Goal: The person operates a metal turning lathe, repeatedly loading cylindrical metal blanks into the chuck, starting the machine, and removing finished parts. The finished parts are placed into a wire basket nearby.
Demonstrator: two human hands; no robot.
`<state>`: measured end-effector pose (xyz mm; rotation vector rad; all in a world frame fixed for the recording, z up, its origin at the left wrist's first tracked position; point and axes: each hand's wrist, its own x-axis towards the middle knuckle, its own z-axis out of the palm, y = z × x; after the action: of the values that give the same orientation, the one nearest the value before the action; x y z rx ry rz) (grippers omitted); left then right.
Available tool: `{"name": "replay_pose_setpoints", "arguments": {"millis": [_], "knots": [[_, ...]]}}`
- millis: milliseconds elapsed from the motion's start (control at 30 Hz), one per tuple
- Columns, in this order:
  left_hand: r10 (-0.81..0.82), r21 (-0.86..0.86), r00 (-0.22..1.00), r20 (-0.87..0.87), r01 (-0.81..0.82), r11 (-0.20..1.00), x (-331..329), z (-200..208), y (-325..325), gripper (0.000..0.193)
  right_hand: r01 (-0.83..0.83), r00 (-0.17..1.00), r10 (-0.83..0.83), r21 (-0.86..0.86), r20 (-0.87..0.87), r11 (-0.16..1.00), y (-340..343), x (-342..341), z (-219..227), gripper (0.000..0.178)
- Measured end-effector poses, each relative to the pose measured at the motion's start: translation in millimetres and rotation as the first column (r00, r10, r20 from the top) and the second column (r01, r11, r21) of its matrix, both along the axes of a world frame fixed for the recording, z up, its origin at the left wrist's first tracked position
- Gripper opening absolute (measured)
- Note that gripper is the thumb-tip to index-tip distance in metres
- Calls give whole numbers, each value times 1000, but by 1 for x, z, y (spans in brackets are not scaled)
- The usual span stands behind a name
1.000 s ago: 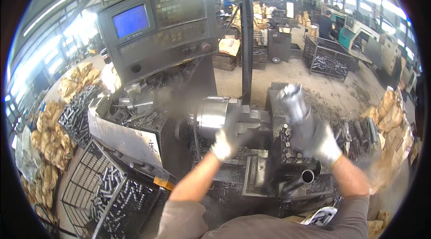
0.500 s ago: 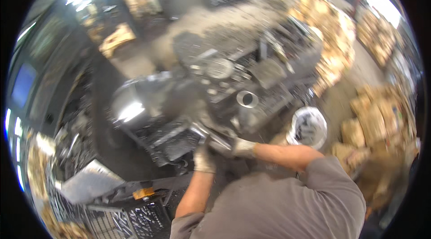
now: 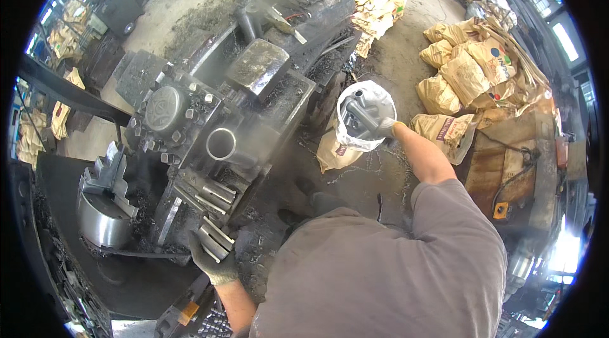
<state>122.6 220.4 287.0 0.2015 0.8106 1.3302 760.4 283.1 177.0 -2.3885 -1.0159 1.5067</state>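
My left hand [image 3: 216,268], in a knitted glove with a dark palm, is wrapped round a shiny slotted metal sleeve [image 3: 214,240] at the machine's near edge. Beside it, similar slotted metal pieces [image 3: 208,189] lie on the machine. My right arm stretches out to a white-lined sack [image 3: 390,100] on the floor. The gloved right hand [image 3: 386,127] is at the sack's opening, closed on the end of a grey metal tube [image 3: 361,117]; its fingertips are partly hidden. Several more grey tubes lie inside the sack.
At left is a lathe chuck [image 3: 104,220] with stepped jaws. The tool post [image 3: 166,109] and an upright metal ring [image 3: 221,144] stand on the carriage. Filled paper sacks [image 3: 466,71] are piled at right, near a worn wooden cabinet [image 3: 507,163].
My hands were together on a shiny metal tube near the chuck; now they are apart. The right has swung out to the sack, and the view has turned to the right.
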Motion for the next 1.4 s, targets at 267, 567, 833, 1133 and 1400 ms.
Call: {"name": "replay_pose_setpoints", "arguments": {"millis": [267, 567, 833, 1133, 1400], "knots": [[-42, -62, 987, 157, 52, 997, 31, 10, -4, 65, -505, 780, 574, 792, 249, 343, 98, -234, 169, 71], [97, -239, 959, 266, -32, 971, 46, 63, -12, 63, -569, 410, 861, 822, 300, -15, 44, -410, 195, 57], [262, -34, 960, -97, -266, 963, -49, -10, 1, 55, -766, 577, 713, 566, 399, 305, 57, -468, 116, 66], [318, 425, 947, -33, -275, 862, -24, 22, 51, 62, -618, 582, 783, 505, -220, 602, 72, -513, 167, 71], [-135, -197, 917, -375, 64, 978, -77, -17, 165, 57, -448, 316, 885, 876, 341, -178, 156, -498, 331, 73]]}}
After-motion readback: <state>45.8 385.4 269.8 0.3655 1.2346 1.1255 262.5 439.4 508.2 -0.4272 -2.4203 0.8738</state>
